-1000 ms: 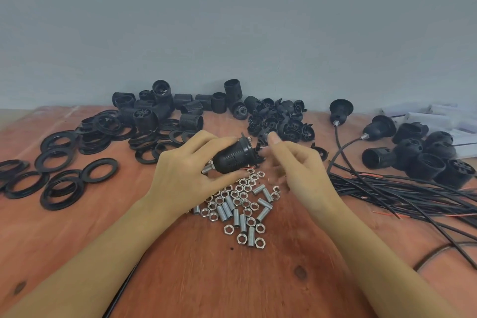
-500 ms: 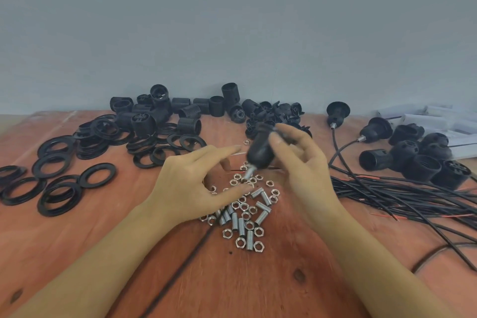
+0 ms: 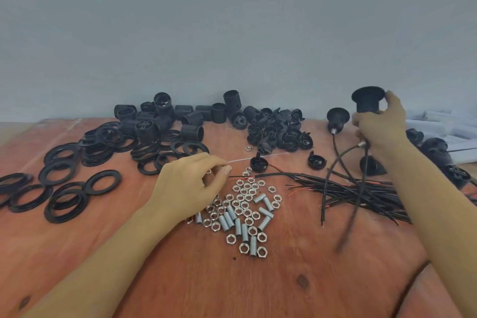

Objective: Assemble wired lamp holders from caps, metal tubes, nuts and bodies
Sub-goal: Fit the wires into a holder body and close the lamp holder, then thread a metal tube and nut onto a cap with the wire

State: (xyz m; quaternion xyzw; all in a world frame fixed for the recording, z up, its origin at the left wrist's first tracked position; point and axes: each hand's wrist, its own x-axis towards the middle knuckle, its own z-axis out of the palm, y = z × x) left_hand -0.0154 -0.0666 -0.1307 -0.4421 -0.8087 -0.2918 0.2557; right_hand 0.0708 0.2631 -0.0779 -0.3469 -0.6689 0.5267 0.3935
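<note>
**Item: assembled lamp holder** (image 3: 366,100), black plastic with a flared top, in the upper right of the frame. It is lifted clear of the table. The right hand (image 3: 379,126) grips it, fingers wrapped round the ribbed barrel below the flare. Its cord (image 3: 345,235) trails down toward the lower right, blurred.

**Handling (judged):** Light, with a rigid shell. The ribbing gives good purchase, so the barrel is the place to hold. The cord is limp and likely to drag or snag in the wire bundle (image 3: 374,183) below it. It should not carry the weight.

**Left hand** (image 3: 188,186): centre of the frame, at the upper edge of the nuts (image 3: 245,199). The fingers are curled and the fingertips drawn together. Whether a nut is pinched between them cannot be told.

**Loose stock:**
- Nuts and short metal tubes (image 3: 237,224), centre: small, hard and smooth, apt to roll or scatter. They are best taken singly by the fingertips.
- Flat black rings (image 3: 103,182), left.
- Threaded bodies (image 3: 192,133), upper centre, against the wall.
- Caps (image 3: 281,131), heaped to the right of the bodies.
- A second wired holder (image 3: 336,117), just left of the held one.
- Further holders (image 3: 436,147), at the right edge.

**Surface:** reddish wooden table (image 3: 258,286) with visible knots and a curved near edge at the lower right.

**Room:** plain grey-blue wall (image 3: 232,33) directly behind the table. White objects (image 3: 444,124) sit at the far right, too indistinct to identify.
</note>
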